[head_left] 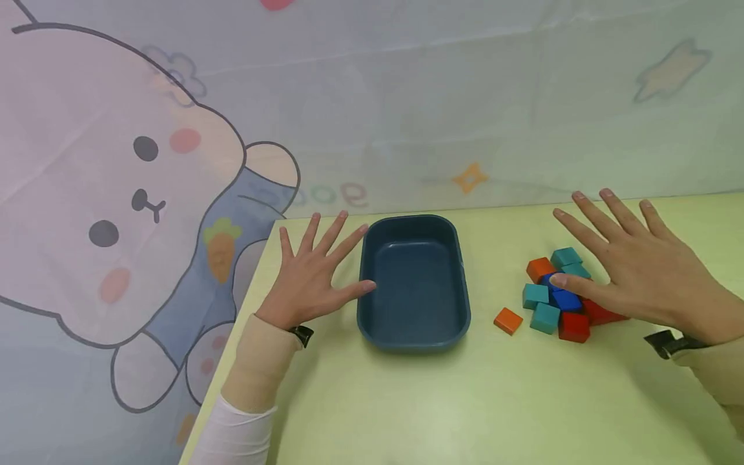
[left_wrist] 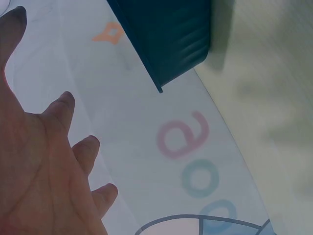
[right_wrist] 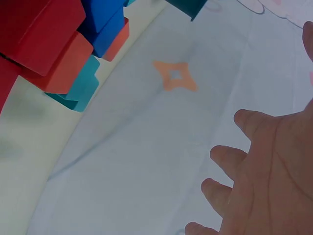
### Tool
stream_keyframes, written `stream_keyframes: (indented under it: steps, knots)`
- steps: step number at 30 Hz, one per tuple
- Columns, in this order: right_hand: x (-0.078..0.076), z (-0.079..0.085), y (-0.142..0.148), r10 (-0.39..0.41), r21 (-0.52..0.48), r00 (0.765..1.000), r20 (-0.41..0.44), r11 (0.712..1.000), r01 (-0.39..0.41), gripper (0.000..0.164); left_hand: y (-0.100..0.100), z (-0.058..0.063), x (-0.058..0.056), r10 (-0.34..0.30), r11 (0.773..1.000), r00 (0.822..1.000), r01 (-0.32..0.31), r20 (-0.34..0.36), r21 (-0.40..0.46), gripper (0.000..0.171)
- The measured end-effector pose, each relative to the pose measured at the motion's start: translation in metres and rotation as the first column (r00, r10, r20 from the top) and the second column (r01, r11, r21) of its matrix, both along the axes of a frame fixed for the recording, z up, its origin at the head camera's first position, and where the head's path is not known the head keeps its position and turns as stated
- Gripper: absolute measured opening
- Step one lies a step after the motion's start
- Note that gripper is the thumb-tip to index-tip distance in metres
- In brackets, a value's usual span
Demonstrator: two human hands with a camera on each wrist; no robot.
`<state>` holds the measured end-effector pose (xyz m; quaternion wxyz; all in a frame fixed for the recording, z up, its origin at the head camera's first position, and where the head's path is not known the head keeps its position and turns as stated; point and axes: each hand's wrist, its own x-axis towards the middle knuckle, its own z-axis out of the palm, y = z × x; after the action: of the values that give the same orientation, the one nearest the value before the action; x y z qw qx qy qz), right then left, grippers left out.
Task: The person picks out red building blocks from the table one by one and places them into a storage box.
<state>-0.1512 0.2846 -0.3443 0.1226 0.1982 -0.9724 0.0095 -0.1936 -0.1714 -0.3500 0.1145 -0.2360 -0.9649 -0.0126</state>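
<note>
A dark blue rectangular tray with rounded corners and nothing inside sits on the table. Left of it, my left hand is held with fingers spread, the thumb tip overlapping the tray's rim in the head view. My right hand hovers with spread fingers by a pile of small blocks, its thumb partly covering them. In the pile are teal blocks, blue blocks, red blocks and an orange block. One more orange block lies apart, between pile and tray. Both hands hold nothing.
The pale yellow-green table meets a hanging cloth along its back edge. A cartoon bear is printed on the cloth at left, beside the table's left edge. Dark straps circle the wrists.
</note>
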Motion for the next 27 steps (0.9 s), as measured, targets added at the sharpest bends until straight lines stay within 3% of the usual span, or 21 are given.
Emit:
stream_keyframes:
  steps: [12, 18, 20, 23, 27]
  knots:
    - [-0.003, 0.010, 0.005, -0.022, -0.036, 0.999, 0.031, 0.999, 0.023, 0.098, -0.011, 0.006, -0.004, 0.047, 0.999, 0.999, -0.047, 0.003, 0.004, 0.083]
    - [-0.005, 0.013, 0.015, -0.056, -0.056, 0.997, 0.056, 0.997, 0.060, 0.100, -0.010, 0.006, -0.009, 0.047, 0.997, 0.998, -0.050, 0.052, 0.062, 0.076]
    - [-0.008, 0.014, 0.019, -0.069, -0.082, 0.994, 0.084, 0.994, 0.076, 0.103, -0.008, 0.003, -0.012, 0.054, 0.991, 0.996, -0.062, 0.076, 0.116, 0.075]
    - [-0.012, 0.014, 0.023, -0.103, -0.089, 0.981, 0.162, 0.989, 0.118, 0.113, -0.002, -0.002, -0.014, 0.070, 0.966, 0.988, -0.102, 0.137, 0.239, 0.079]
    - [-0.019, 0.013, 0.031, -0.132, -0.044, 0.952, 0.276, 0.988, 0.150, 0.120, 0.011, -0.011, -0.014, 0.103, 0.892, 0.958, -0.207, 0.266, 0.402, 0.087]
